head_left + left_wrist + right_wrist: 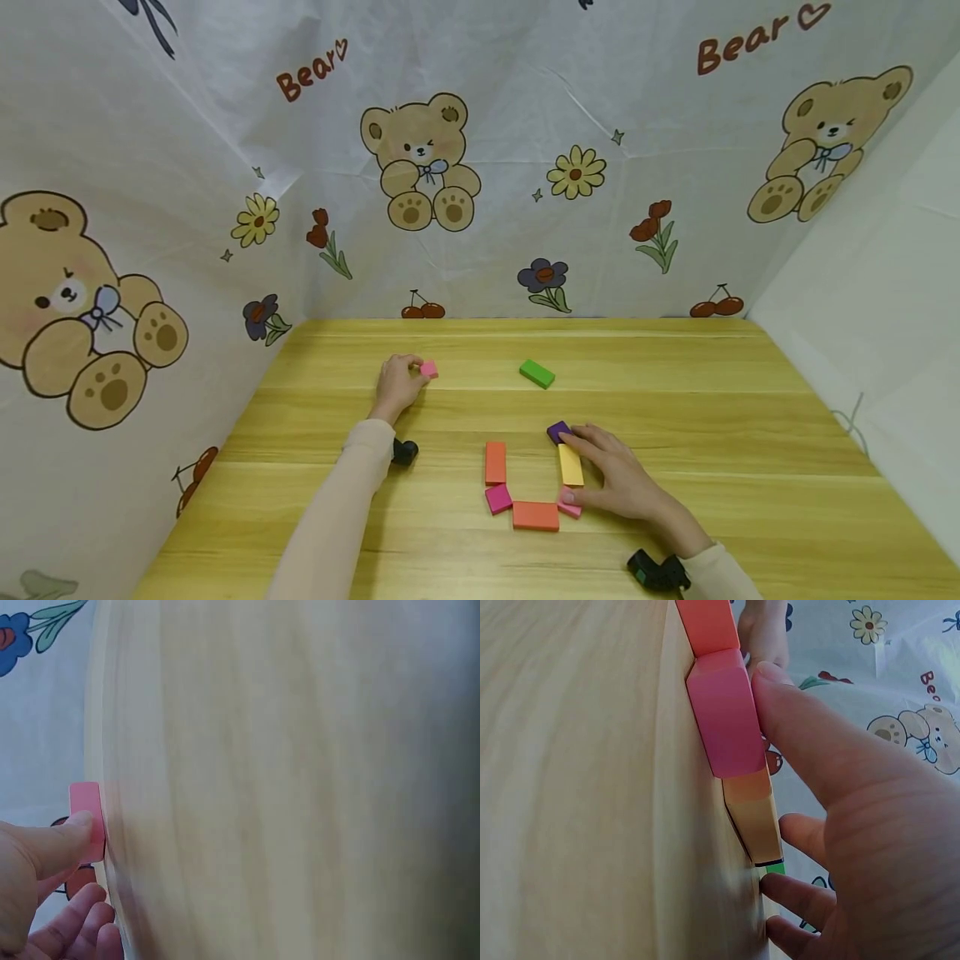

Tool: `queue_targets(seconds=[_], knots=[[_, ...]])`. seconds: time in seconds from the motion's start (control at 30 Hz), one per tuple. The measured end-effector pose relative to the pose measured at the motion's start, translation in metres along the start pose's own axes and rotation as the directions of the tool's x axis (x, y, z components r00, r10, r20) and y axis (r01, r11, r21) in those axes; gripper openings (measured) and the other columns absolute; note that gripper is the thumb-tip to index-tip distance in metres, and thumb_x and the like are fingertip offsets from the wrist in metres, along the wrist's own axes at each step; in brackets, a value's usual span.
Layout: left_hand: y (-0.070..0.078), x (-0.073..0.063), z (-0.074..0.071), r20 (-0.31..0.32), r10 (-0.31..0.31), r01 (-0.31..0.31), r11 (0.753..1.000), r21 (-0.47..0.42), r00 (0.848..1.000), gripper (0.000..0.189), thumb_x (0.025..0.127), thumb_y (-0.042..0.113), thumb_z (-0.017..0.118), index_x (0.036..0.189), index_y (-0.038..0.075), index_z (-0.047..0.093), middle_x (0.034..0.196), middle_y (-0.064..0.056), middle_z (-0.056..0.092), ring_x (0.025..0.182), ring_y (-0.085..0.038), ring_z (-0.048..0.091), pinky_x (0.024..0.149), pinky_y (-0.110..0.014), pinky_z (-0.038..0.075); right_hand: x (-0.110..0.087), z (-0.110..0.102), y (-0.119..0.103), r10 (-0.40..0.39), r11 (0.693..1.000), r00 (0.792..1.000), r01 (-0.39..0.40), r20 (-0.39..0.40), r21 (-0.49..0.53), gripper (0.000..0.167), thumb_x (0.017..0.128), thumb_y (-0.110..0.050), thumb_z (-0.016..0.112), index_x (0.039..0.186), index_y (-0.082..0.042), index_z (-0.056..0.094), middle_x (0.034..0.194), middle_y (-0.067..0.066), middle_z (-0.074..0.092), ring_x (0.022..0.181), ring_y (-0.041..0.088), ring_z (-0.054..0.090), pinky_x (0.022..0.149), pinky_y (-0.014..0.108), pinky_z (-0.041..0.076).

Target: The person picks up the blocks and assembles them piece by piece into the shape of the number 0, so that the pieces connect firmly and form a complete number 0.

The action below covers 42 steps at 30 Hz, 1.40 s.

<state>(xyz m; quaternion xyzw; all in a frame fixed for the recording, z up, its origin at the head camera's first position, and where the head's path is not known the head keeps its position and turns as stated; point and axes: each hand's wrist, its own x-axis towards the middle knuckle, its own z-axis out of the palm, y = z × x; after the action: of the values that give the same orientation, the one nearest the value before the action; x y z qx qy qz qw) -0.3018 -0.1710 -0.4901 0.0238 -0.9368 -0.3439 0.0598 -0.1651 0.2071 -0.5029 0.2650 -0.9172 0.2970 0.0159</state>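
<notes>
At the far left of the table in the head view, my left hand point(400, 387) pinches a small pink block point(428, 369) between thumb and forefinger. The left wrist view shows the thumb lying on that block's face. My right hand point(622, 477) spreads over the right side of a U-shaped row of blocks. Its thumb touches a second pink block point(724, 720), and its forefinger reaches a purple block point(557, 430). Between those two lies a yellow block point(571, 465), end to end with them. The other right fingers are loosely extended.
An orange block point(496, 462), a magenta block point(498, 499) and another orange block point(536, 516) form the left side and bottom of the U. Farther back lies a green block point(537, 374). A bear-print cloth point(495, 250) hangs behind the wooden table point(675, 375).
</notes>
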Motion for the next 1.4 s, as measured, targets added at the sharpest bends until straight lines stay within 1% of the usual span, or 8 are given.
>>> queue_targets(seconds=[0.27, 0.43, 0.57, 0.73, 1.0, 1.17, 1.3, 1.4], knots=[[0.008, -0.002, 0.005, 0.013, 0.042, -0.041, 0.994, -0.098, 0.999, 0.03, 0.084, 0.007, 0.075, 0.112, -0.002, 0.068, 0.107, -0.017, 0.067, 0.097, -0.031, 0.064, 0.086, -0.043, 0.053, 0.001, -0.001, -0.002, 0.002, 1.0, 1.0, -0.002, -0.002, -0.002, 0.081, 0.078, -0.053, 0.076, 0.145, -0.016, 0.049, 0.148, 0.017, 0.044, 0.14, 0.047, 0.032, 0.103, 0.073, 0.026], [0.019, -0.007, 0.009, 0.077, 0.055, -0.039, 0.981, -0.19, 0.996, 0.029, 0.085, 0.007, 0.074, 0.113, 0.0, 0.068, 0.109, -0.016, 0.066, 0.097, -0.029, 0.067, 0.081, -0.037, 0.056, 0.001, -0.001, -0.002, -0.002, 1.0, 1.0, 0.002, -0.005, -0.007, 0.082, 0.077, -0.052, 0.077, 0.145, -0.016, 0.049, 0.148, 0.018, 0.045, 0.139, 0.047, 0.032, 0.103, 0.073, 0.026], [0.032, -0.014, 0.013, 0.149, 0.097, -0.059, 0.97, -0.237, 0.984, 0.027, 0.085, 0.007, 0.074, 0.111, 0.003, 0.069, 0.11, -0.014, 0.066, 0.094, -0.026, 0.067, 0.073, -0.031, 0.056, 0.001, -0.001, -0.002, -0.005, 1.0, 1.0, 0.005, -0.004, -0.008, 0.082, 0.077, -0.052, 0.077, 0.145, -0.015, 0.049, 0.147, 0.019, 0.045, 0.139, 0.047, 0.032, 0.103, 0.073, 0.026], [0.047, -0.023, 0.017, 0.254, 0.188, -0.121, 0.958, -0.259, 0.949, 0.027, 0.083, 0.004, 0.075, 0.109, 0.003, 0.069, 0.108, -0.012, 0.067, 0.086, -0.018, 0.063, 0.067, -0.025, 0.052, 0.0, -0.001, -0.003, 0.006, 1.0, 1.0, -0.006, -0.001, 0.002, 0.082, 0.077, -0.052, 0.076, 0.145, -0.016, 0.048, 0.148, 0.018, 0.045, 0.14, 0.047, 0.032, 0.102, 0.074, 0.026], [0.067, -0.036, 0.021, 0.418, 0.283, -0.189, 0.949, -0.253, 0.863, 0.025, 0.082, 0.002, 0.076, 0.106, 0.004, 0.071, 0.103, -0.007, 0.066, 0.08, -0.013, 0.059, 0.067, -0.023, 0.05, 0.0, -0.001, -0.003, 0.004, 1.0, 1.0, -0.004, -0.002, 0.003, 0.082, 0.077, -0.052, 0.077, 0.146, -0.017, 0.048, 0.148, 0.018, 0.044, 0.14, 0.047, 0.031, 0.103, 0.074, 0.026], [0.07, -0.038, 0.027, 0.47, 0.339, -0.256, 0.938, -0.233, 0.815, 0.023, 0.08, -0.001, 0.076, 0.102, 0.005, 0.071, 0.1, -0.006, 0.067, 0.08, -0.011, 0.059, 0.071, -0.023, 0.05, 0.001, -0.001, -0.003, 0.003, 1.0, 1.0, -0.003, -0.003, 0.005, 0.082, 0.077, -0.052, 0.077, 0.145, -0.016, 0.049, 0.148, 0.018, 0.045, 0.14, 0.047, 0.032, 0.103, 0.074, 0.025], [0.071, -0.04, 0.03, 0.499, 0.345, -0.265, 0.937, -0.227, 0.795, 0.023, 0.081, -0.001, 0.076, 0.102, 0.006, 0.071, 0.1, -0.005, 0.067, 0.08, -0.012, 0.059, 0.07, -0.023, 0.05, 0.0, -0.001, -0.004, 0.001, 1.0, 1.0, -0.001, -0.003, 0.006, 0.082, 0.077, -0.051, 0.077, 0.145, -0.015, 0.049, 0.148, 0.018, 0.045, 0.139, 0.047, 0.032, 0.103, 0.074, 0.025], [0.073, -0.042, 0.03, 0.508, 0.35, -0.27, 0.936, -0.227, 0.787, 0.023, 0.08, -0.001, 0.076, 0.102, 0.006, 0.071, 0.099, -0.005, 0.067, 0.079, -0.012, 0.058, 0.069, -0.023, 0.05, 0.0, -0.001, -0.004, 0.0, 1.0, 1.0, 0.0, -0.003, 0.008, 0.082, 0.077, -0.051, 0.077, 0.145, -0.015, 0.049, 0.148, 0.019, 0.045, 0.139, 0.047, 0.032, 0.102, 0.074, 0.025]])
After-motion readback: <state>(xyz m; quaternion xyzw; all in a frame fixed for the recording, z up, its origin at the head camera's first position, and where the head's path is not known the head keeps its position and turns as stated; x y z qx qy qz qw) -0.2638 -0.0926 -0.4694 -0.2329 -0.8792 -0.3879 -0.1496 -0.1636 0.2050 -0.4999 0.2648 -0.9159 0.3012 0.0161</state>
